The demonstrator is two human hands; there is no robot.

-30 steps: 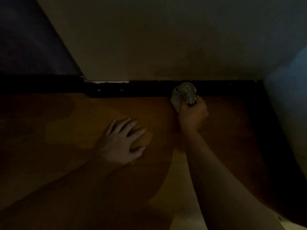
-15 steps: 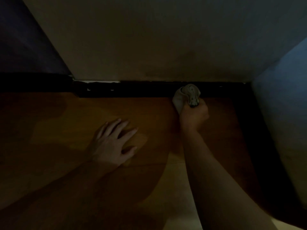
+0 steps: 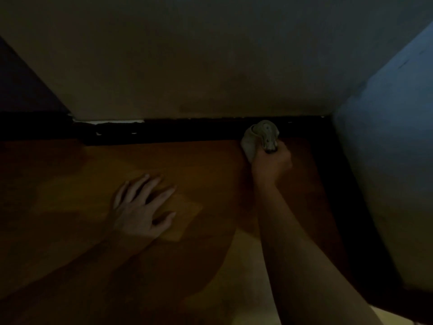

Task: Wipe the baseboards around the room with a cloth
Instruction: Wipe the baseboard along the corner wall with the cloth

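Currently mid-wipe: right hand [image 3: 271,163] has its fingers curled tight round a bunched cloth [image 3: 259,134], pressed against the dark baseboard [image 3: 187,131] near its right-end corner. Left hand [image 3: 140,207] lies flat on the floor [image 3: 210,165] short of the baseboard, fingers spread, holding nothing. Likely next: slide the cloth along the baseboard into the corner, keeping pressure.
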